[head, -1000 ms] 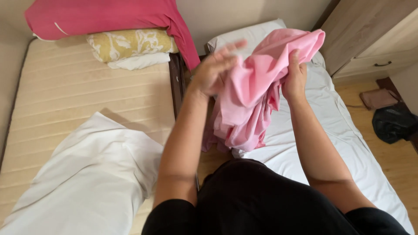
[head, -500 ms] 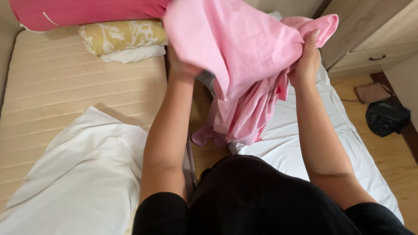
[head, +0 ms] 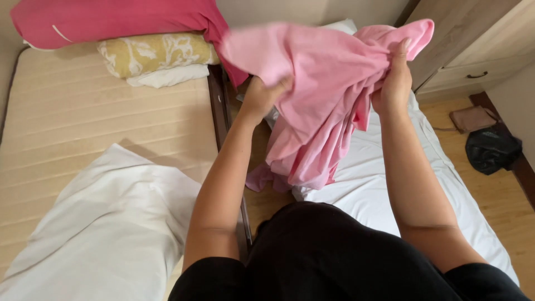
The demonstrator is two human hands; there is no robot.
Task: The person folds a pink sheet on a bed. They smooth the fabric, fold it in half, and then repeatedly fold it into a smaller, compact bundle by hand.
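Pink cloth (head: 329, 95): soft light-pink fabric, bunched and hanging in folds, held up in the air over the gap between the two beds; its lower end droops to the near corner of the white mattress.
Left hand (head: 262, 97): raised, fingers partly under a spread flap of the pink cloth; closed on the fabric as far as can be seen, fingertips hidden.
Right hand (head: 394, 83): raised, clamped on a gathered bunch of the pink cloth near its upper right corner, thumb upward.
Hands, relation: apart, with the cloth stretched and bundled between them.
Beige mattress (head: 83, 122): bare, ribbed surface, on the left side of the view.
White sheet (head: 106, 223): crumpled, lying on the near edge of the beige mattress, just left of the left forearm.
Yellow pillow (head: 156, 53): patterned, at the far edge of the beige mattress, resting on a white folded item (head: 164, 75).
Magenta cover (head: 111, 19): lies across the far edge, above the yellow pillow.
White mattress (head: 390, 167): on the right, covered in white, lower than the beige one.
Wooden cabinet (head: 479, 50): far right corner, drawer with dark handle.
Floor (head: 501, 195): wooden boards, right edge.
Black bag (head: 493, 149): on the floor by the wall.
Pinkish pouch (head: 472, 118): on the floor, just beyond the black bag.
Person's clothing (head: 334, 256): black, at the near edge.
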